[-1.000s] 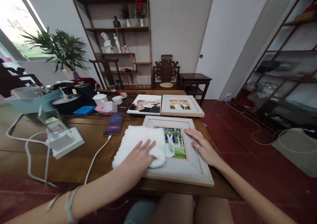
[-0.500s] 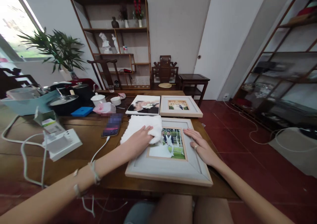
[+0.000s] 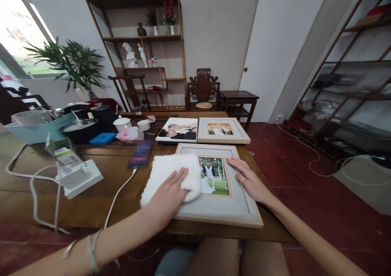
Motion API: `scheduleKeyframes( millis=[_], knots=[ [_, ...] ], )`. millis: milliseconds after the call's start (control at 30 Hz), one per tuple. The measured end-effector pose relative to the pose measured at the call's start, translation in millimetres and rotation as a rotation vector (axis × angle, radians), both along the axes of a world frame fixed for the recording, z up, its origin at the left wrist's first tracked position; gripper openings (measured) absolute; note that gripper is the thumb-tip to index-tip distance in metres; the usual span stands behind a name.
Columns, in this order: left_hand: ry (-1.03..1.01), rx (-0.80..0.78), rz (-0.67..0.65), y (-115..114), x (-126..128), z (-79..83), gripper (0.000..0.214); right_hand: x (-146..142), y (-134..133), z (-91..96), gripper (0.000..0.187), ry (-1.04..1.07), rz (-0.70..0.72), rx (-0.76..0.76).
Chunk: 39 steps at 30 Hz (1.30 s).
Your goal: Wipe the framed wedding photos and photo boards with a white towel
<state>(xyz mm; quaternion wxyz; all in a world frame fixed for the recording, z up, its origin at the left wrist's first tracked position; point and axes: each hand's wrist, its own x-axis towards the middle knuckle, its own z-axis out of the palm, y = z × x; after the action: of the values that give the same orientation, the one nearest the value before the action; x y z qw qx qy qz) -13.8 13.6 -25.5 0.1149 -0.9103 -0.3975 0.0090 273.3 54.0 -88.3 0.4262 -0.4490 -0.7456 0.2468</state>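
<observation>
- Pressure from the left hand (image 3: pixel 169 192) spreads its fingers over the white cloth (image 3: pixel 152 178); whether the thumb also nips a fold I can't tell from where I'm standing. If not, the cloth could bunch or slide out from under.
- Flat on the right border of the picture frame (image 3: pixel 210 211), the right hand (image 3: pixel 252 186) holds by weight alone, thumb away from the fingers. A hard sideways push could swivel the frame, I'd say.
- That frame lies face up close to the front edge of the table (image 3: pixel 87 204), so a pull toward the lap might tip it over.
- Under the left forearm runs a white cable (image 3: pixel 117 194) from the phone (image 3: pixel 140 154); a bracelet (image 3: pixel 93 253) could snag it and drag the phone along.
- Just behind sit a white-edged picture (image 3: pixel 180 131) and another framed photo (image 3: pixel 241 135). One forward shove could knock them together.
</observation>
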Motion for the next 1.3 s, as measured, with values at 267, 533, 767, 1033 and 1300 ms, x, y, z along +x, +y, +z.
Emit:
scheduleKeyframes(
  millis=[267,533,767,1033,1300],
  knots=[
    [0.028,0.172,0.033,103,16,2.2,0.025,-1,0,-0.3,0.049,0.005,-0.003,0.009],
    [0.124,0.103,-0.021,56,13,3.6,0.022,-2,1,0.8,0.048,0.027,-0.017,-0.002],
    [0.129,-0.017,-0.175,-30,-8,3.2,0.027,-1,1,0.8,0.05,0.01,-0.012,0.015],
    [0.05,-0.005,-0.034,-9,3,4.5,0.018,0,-1,0.6,0.05,-0.001,0.004,0.016],
    [-0.001,0.081,0.034,93,13,7.3,0.029,-2,-1,2.7,0.049,0.009,0.005,0.016]
  ],
)
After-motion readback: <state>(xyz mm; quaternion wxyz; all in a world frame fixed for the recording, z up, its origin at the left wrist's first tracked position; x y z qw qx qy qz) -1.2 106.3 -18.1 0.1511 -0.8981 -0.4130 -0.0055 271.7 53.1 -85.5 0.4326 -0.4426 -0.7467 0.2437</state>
